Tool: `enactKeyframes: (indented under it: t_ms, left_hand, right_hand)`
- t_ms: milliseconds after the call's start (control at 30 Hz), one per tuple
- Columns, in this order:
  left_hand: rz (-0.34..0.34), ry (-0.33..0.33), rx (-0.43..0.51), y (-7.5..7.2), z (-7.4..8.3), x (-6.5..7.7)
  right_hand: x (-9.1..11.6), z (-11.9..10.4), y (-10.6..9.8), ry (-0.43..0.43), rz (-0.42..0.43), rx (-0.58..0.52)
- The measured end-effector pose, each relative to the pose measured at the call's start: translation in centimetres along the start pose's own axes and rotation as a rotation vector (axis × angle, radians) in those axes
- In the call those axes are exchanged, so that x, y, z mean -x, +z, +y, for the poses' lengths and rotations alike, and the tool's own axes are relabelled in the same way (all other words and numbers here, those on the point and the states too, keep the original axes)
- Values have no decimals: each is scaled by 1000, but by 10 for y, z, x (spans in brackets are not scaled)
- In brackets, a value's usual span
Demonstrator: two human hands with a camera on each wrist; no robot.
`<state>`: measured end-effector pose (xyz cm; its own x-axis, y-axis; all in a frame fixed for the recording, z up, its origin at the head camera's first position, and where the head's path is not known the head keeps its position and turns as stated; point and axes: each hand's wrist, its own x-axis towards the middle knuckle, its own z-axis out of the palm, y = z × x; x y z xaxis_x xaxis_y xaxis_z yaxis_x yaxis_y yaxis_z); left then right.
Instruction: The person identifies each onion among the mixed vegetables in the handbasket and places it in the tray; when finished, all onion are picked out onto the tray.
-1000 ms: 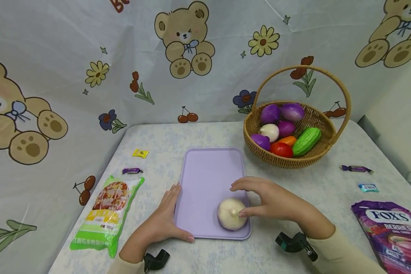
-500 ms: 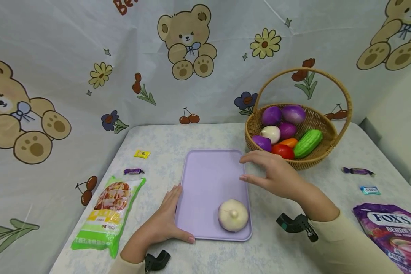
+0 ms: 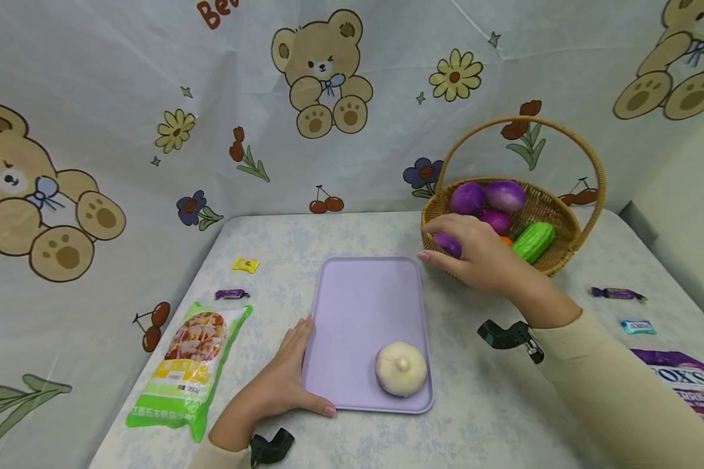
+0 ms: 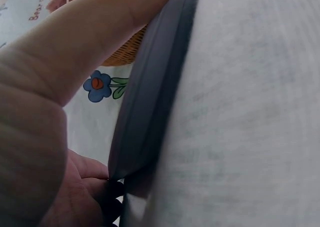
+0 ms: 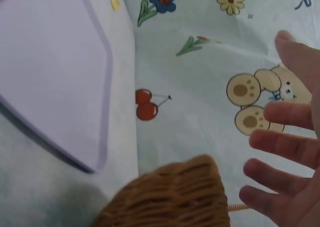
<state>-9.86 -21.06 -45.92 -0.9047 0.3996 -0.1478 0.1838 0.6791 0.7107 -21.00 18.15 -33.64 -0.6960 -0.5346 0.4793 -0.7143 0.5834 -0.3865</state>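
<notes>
A lavender tray (image 3: 360, 299) lies mid-table, with a round white bulb (image 3: 401, 369), purplish underneath, near its front right corner. Along the tray's left side rests my left hand (image 3: 278, 374), fingers straight and thumb at the front edge. My right hand (image 3: 475, 254) hovers over the front left rim of a wicker basket (image 3: 566, 251), its fingers spread and nothing in them. The right wrist view shows those fingers (image 5: 280, 142) apart above the basket wall. Purple vegetables (image 3: 504, 195) and a green cucumber (image 3: 534, 241) show in the basket; the hand hides others.
At left lie a green-and-white food bag (image 3: 190, 365), a purple candy (image 3: 231, 294) and a yellow candy (image 3: 246, 264). At right are another purple candy (image 3: 617, 294), a blue candy (image 3: 637, 327) and a purple bag (image 3: 689, 384). The basket's tall handle (image 3: 600, 176) arches upward.
My right hand has moved from beside the white bulb up and away to the basket's rim. The left hand has stayed at the tray; the bulb lies where it was.
</notes>
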Motion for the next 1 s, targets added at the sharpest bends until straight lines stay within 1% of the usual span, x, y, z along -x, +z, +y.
enactKeyframes:
  t_ms: [67, 267, 433, 533, 800, 1000]
  left_hand:
    - [1, 2, 3, 1, 0, 0]
    - [-1, 10, -1, 2, 0, 0]
    - [0, 10, -4, 2, 0, 0]
    - [2, 11, -11, 2, 0, 0]
    - [2, 10, -6, 1, 0, 0]
    - [5, 9, -6, 1, 0, -1]
  right_hand:
    - [-4, 6, -5, 40, 2, 21]
    - [-10, 21, -18, 209, -16, 85]
    - [-12, 30, -26, 289, -47, 86]
    - [-13, 33, -28, 314, -71, 83]
    - [-17, 38, -30, 346, -118, 103]
    - [-16, 40, -27, 344, -139, 94]
